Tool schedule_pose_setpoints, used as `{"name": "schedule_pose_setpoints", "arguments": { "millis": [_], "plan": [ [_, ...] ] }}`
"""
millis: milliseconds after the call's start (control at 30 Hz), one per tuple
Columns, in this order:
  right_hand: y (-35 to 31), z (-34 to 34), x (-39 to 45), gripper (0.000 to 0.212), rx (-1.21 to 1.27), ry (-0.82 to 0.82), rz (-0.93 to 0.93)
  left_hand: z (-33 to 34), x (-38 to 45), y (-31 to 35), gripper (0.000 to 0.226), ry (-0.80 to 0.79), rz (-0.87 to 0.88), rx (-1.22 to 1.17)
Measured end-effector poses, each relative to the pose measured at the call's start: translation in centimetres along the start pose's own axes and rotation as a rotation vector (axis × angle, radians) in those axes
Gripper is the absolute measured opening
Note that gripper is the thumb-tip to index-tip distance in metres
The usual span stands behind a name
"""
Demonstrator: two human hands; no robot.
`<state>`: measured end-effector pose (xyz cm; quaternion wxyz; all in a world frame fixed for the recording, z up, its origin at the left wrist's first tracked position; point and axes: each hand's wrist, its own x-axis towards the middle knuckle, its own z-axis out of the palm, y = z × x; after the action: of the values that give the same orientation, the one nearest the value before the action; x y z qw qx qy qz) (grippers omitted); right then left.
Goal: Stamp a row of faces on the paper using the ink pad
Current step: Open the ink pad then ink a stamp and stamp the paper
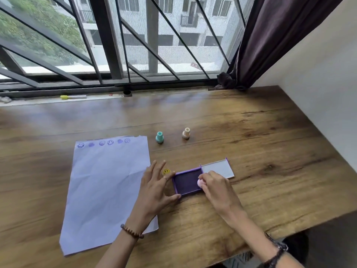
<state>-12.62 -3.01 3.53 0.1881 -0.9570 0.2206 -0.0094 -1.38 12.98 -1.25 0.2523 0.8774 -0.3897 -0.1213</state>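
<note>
The row looks well along: six purple marks sit across the far edge of the creased white sheet of paper (108,186), four clear smiley faces and two smudged blobs, with room left at the right end. The right hand (214,187) is pinched shut on a small pink round stamp (200,183) pressed onto the open purple-framed ink pad (187,183), whose near-left corner the spread-fingered left hand (156,188) steadies. Beyond the hands stand two spare stamps, one teal stamp (159,137) and one cream stamp (186,133), plus one yellow smiley sticker (166,171) beside the left fingers.

daylight via window (135,35) | glare on table (173,105) | edges warped | slight blur
</note>
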Motion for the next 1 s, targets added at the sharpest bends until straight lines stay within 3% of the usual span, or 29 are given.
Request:
{"name": "schedule_pose_setpoints", "arguments": {
  "millis": [200,400,600,700,833,1000],
  "plan": [
    [-0.3,-0.5,0.4,0.021,0.004,-0.049,0.005,-0.1,0.3,0.0,0.071,0.008,0.028,0.011],
    [-1.1,-0.4,-0.5,0.018,0.020,0.013,0.046,-0.3,0.4,0.3,0.071,-0.015,0.030,0.060],
    [-2.6,-0.9,0.3,0.014,0.046,-0.014,0.255,-1.0,-1.2,-0.1,0.082,-0.052,0.043,0.096],
    [-5.5,-1.2,1.4,0.015,0.069,-0.025,0.317,-2.8,-3.1,-2.5,0.084,0.013,0.031,0.109],
    [-11.7,-0.5,3.7,0.015,0.237,-0.021,0.237,-6.9,-5.4,-8.4,0.102,0.129,-0.074,0.049],
    [-16.9,0.8,8.7,0.017,0.382,-0.023,0.222,-10.6,-5.6,-14.3,0.093,0.076,-0.094,-0.021]
  ]
}}
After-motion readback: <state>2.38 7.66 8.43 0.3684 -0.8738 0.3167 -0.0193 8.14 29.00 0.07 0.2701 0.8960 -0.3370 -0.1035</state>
